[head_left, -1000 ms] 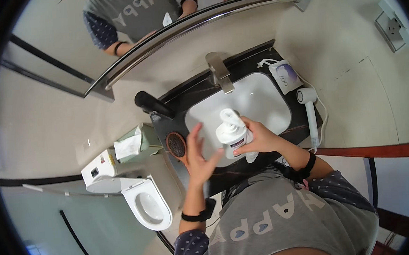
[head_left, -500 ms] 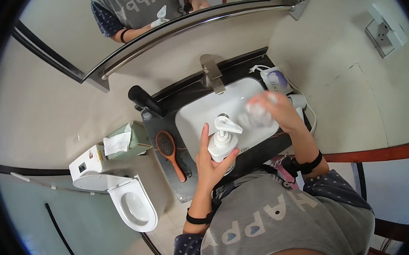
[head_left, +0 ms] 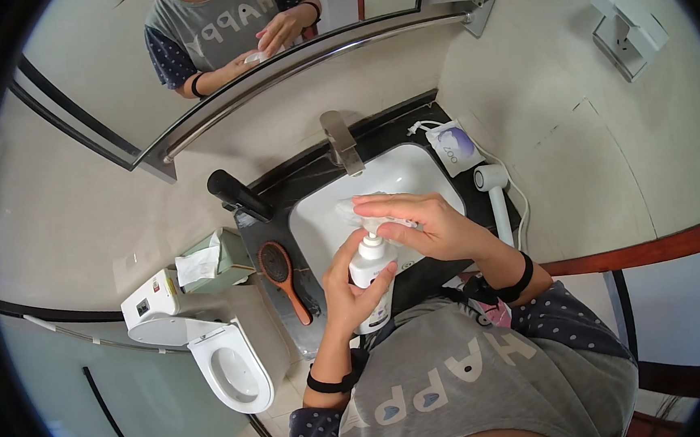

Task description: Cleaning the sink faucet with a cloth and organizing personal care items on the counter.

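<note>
My left hand (head_left: 344,288) is closed around a white pump bottle (head_left: 373,254), which stands tilted over the sink's near edge. My right hand (head_left: 434,225) lies across the bottle's top, with its fingers together over the pump head. Beneath those fingers a thin, crumpled white tissue (head_left: 348,211) shows, wrapped against the pump. Most of the pump head is hidden by the tissue and my right hand. Behind the bottle is the white sink basin (head_left: 309,213), under a metal faucet (head_left: 341,142).
On the black counter are a wooden hairbrush (head_left: 283,278) and a black cylinder (head_left: 237,195) at left, with a white pouch (head_left: 453,148) and a corded white hair dryer (head_left: 494,196) at right. A tissue box (head_left: 231,263) and toilet (head_left: 235,377) stand left; a rail (head_left: 299,72) runs below the mirror.
My right hand has come left from over the basin with the white tissue and now covers the pump head. The bottle, in my left hand, shows more of its body.
</note>
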The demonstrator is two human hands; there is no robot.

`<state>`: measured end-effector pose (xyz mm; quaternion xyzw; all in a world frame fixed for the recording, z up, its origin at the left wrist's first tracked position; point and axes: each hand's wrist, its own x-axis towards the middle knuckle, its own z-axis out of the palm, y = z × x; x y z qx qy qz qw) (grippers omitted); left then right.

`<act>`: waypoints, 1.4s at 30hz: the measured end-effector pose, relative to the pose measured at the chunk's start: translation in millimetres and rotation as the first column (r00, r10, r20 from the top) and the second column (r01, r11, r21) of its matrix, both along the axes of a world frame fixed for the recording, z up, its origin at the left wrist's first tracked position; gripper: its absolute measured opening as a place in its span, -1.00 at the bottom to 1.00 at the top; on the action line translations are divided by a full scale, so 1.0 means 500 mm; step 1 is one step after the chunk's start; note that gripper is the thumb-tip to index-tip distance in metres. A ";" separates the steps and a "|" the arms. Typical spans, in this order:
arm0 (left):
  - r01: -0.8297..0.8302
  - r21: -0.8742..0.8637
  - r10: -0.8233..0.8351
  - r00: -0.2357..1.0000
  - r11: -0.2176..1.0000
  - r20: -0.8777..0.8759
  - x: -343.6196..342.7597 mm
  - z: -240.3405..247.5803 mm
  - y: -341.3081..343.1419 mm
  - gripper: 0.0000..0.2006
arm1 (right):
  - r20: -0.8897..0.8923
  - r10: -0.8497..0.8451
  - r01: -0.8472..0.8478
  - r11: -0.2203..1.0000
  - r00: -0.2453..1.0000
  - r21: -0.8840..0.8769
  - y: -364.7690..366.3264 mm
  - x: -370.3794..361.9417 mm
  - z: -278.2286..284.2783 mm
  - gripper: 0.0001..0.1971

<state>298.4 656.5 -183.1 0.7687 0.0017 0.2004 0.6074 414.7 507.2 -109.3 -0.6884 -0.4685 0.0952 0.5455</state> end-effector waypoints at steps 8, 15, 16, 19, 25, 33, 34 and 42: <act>-0.143 -0.324 0.134 0.990 0.935 -0.049 0.008 0.010 0.029 -0.45 | 0.277 -0.116 0.147 0.985 0.954 -0.095 -0.059 -0.017 -0.017 -0.73; 0.039 -0.102 -0.036 0.999 0.994 0.030 0.003 0.019 0.044 -0.43 | -0.651 -0.171 0.330 0.935 0.739 0.129 -0.080 0.031 0.005 -0.70; 0.078 -0.120 -0.078 0.997 0.990 0.009 -0.003 0.022 0.038 -0.43 | -0.722 -0.029 0.300 0.920 0.692 0.251 -0.056 0.023 0.017 -0.70; 0.171 -0.139 -0.169 0.985 0.975 0.023 -0.004 0.002 0.030 -0.41 | -0.815 0.362 0.071 0.896 0.453 0.438 -0.004 -0.002 0.040 -0.68; 0.386 -0.318 -0.450 0.879 0.866 -0.156 -0.016 -0.001 0.051 -0.44 | -0.757 0.271 -0.217 0.961 0.595 0.173 -0.010 0.049 -0.069 -0.74; 0.333 -0.273 -0.378 0.916 0.903 -0.133 -0.017 -0.005 0.040 -0.39 | -0.818 0.113 -0.083 0.993 0.564 0.080 0.021 0.049 -0.079 -0.79; 0.317 -0.248 -0.347 0.934 0.916 -0.088 -0.013 -0.003 0.038 -0.34 | -0.882 0.072 0.049 0.993 0.466 0.107 0.024 0.064 -0.104 -0.76; 0.071 -0.385 -0.128 0.984 0.920 -0.125 0.009 0.005 0.024 -0.18 | -0.701 0.128 -0.026 0.988 0.701 0.155 0.055 -0.036 -0.114 -0.60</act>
